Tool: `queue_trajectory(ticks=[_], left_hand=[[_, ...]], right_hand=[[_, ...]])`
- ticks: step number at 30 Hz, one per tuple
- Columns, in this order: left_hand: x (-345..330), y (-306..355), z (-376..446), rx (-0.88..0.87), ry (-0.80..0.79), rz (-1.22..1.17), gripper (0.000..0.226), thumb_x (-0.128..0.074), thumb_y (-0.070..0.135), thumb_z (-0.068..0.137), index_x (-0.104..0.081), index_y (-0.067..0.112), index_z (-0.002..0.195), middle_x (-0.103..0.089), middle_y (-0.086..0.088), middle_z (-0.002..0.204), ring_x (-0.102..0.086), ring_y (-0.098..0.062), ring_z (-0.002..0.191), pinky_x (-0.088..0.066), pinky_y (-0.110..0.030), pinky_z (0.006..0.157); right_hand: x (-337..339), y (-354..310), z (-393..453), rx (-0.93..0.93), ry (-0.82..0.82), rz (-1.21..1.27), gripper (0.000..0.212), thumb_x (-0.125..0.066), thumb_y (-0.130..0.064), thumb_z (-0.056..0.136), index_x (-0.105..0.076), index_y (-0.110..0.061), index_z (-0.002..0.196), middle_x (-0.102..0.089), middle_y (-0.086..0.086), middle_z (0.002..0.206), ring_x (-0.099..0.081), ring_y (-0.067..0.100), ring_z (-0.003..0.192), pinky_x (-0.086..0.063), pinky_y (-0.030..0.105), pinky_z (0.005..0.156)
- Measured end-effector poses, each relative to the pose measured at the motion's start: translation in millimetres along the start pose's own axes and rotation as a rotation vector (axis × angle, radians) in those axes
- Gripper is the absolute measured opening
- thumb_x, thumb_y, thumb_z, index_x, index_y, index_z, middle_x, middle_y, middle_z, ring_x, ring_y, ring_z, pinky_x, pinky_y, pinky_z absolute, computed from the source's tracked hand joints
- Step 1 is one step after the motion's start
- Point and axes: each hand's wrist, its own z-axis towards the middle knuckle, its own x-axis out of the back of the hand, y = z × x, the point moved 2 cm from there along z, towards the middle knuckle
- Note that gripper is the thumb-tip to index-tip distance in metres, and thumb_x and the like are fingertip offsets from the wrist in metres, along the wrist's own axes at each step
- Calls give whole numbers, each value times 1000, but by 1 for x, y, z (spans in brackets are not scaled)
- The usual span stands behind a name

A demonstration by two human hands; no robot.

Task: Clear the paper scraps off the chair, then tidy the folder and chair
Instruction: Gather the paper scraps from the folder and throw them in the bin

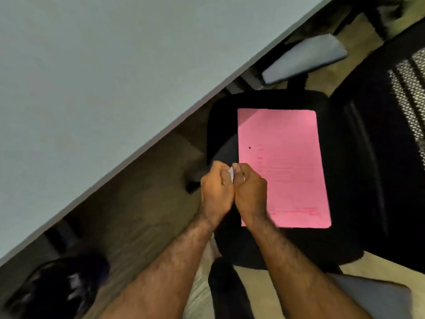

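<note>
A pink folder [280, 166] lies flat on the black seat of an office chair [340, 180]. My left hand [215, 192] and my right hand [249, 192] are pressed together just left of the folder, over the seat's front edge. Both are closed around a small white paper scrap [230, 173], which only peeks out between the fingertips. No other scraps show on the seat.
A pale grey desk [92, 88] fills the upper left, its edge running diagonally beside the chair. The chair's mesh backrest [409, 95] stands at right, with grey armrests at top [303, 58] and bottom right [368, 293]. A dark bag-like object [62, 286] sits on the floor at lower left.
</note>
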Motion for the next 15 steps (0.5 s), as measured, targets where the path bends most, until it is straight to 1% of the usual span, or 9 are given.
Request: queue_trajectory(ticks=[2,3,4,6,7,8,10,12,15], left_hand=[[39,-16,-15,67,136,-58,32,-40,35,95,-50,21,68,-56,9,63,-54,0,60,-38,-11,55],[58,-26,-21,130,180,-92,36,-41,38,97,-52,24,65,-57,10,62,-56,4,62,-36,-7,55],[76,-39,-27,209,206,-145,40,-41,39,99,-56,24,64,-61,9,64,-57,5,63,-37,-6,57],[111,-68,-42,344,218,-256,47,-41,39,101,-64,19,66,-68,1,70,-62,-6,68,-48,-23,67],[130,-84,-52,389,235,-263,49,-41,40,101,-66,16,68,-70,-4,73,-64,-15,71,-49,-30,69],[148,-101,-63,422,271,-246,50,-41,42,101,-68,14,69,-70,-6,73,-65,-20,71,-49,-33,69],[187,-137,-90,457,395,-171,52,-44,44,99,-63,14,62,-64,-2,63,-60,-17,61,-44,-31,60],[225,-174,-121,475,513,-84,54,-45,44,99,-54,16,54,-57,0,54,-54,-16,53,-37,-29,54],[276,-234,-169,534,590,-75,56,-44,43,99,-57,10,56,-60,-7,51,-59,-25,52,-45,-33,55]], right_hand=[[-32,-15,-29,96,-69,-88,25,-50,-36,97,-59,-21,78,-63,-6,67,-55,5,60,-44,26,57],[-48,-21,-45,117,-120,-95,25,-53,-36,96,-56,-21,77,-62,-5,66,-54,4,59,-45,26,56],[-65,-26,-61,122,-178,-85,25,-54,-37,96,-56,-20,78,-63,-4,67,-56,7,60,-48,31,57],[-97,-33,-97,135,-271,-101,32,-50,-46,96,-54,-20,78,-65,-1,70,-62,17,65,-49,37,57],[-113,-35,-116,157,-304,-117,39,-44,-53,95,-54,-21,76,-64,-1,69,-62,18,64,-48,35,54],[-128,-36,-135,182,-335,-124,46,-38,-60,93,-54,-21,74,-63,-2,67,-61,18,63,-46,32,52],[-158,-36,-175,242,-403,-161,57,-31,-66,89,-59,-18,74,-65,3,67,-61,21,63,-47,33,53],[-188,-33,-212,303,-463,-216,61,-28,-68,86,-60,-18,70,-64,3,65,-61,24,63,-47,34,53],[-233,-22,-266,376,-561,-306,58,-27,-68,85,-49,-21,57,-56,3,56,-57,27,57,-40,32,51]])
